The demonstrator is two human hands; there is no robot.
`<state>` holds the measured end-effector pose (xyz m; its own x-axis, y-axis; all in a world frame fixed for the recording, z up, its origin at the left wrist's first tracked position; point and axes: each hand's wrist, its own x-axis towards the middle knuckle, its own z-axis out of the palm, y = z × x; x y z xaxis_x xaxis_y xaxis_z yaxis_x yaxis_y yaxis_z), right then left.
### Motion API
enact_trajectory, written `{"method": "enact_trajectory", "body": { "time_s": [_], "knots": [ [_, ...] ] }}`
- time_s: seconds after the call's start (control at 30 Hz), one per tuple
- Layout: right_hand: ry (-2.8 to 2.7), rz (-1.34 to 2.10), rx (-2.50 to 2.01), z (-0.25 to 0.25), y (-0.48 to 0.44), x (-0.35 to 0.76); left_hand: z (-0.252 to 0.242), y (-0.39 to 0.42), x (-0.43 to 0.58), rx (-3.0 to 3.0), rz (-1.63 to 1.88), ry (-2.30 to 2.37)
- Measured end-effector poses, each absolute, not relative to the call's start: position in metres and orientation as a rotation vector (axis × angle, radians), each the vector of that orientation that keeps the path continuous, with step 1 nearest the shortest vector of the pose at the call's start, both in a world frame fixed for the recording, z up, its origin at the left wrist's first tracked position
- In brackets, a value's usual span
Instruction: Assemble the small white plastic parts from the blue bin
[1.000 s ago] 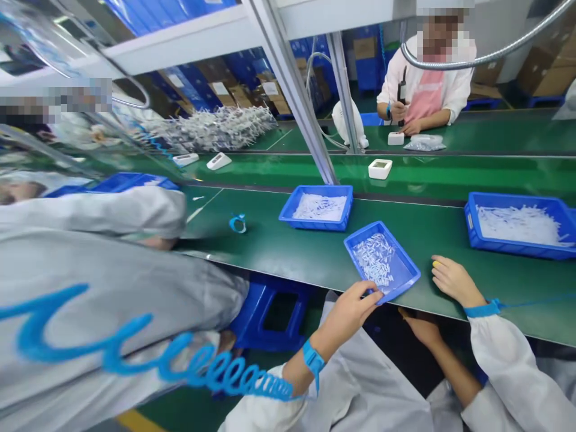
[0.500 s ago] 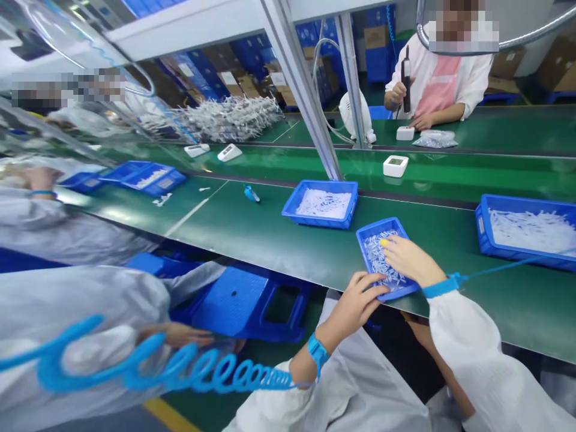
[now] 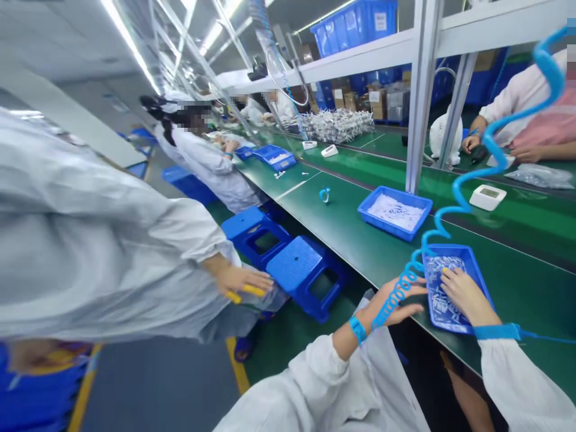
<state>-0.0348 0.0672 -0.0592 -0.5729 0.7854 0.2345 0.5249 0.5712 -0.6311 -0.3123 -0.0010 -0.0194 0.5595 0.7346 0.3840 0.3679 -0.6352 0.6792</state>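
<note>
Blue coiled cord (image 3: 457,191) crosses the left hand (image 3: 390,307) at lower right; that hand is open, thumb apart, gripping nothing visible beside the tray (image 3: 479,279). Steadying that rim would likely help. The right hand (image 3: 464,293) dips among the tray's white pieces (image 3: 438,303), fingers bent, any grip hidden; light pinches seem best. Farther up, another tray (image 3: 390,230) sits right of centre.
</note>
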Motion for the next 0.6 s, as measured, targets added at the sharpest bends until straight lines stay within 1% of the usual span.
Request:
{"method": "enact_trajectory", "body": {
  "time_s": [0.17,0.33,0.47,0.6],
  "knots": [
    [-2.087,0.834,-0.983,-0.029,0.046,-0.049,-0.028,0.028,-0.334,2.185,1.085,1.208],
    [-1.814,0.937,-0.993,0.008,0.030,-0.050,-0.044,0.036,-0.331,2.251,1.065,1.336],
    [-1.888,0.926,-1.019,0.024,0.030,-0.043,-0.045,0.034,-0.328,2.264,1.044,1.376],
    [-2.006,0.887,-1.023,0.017,0.034,-0.045,-0.047,0.035,-0.327,2.230,1.025,1.402]
  ]
}}
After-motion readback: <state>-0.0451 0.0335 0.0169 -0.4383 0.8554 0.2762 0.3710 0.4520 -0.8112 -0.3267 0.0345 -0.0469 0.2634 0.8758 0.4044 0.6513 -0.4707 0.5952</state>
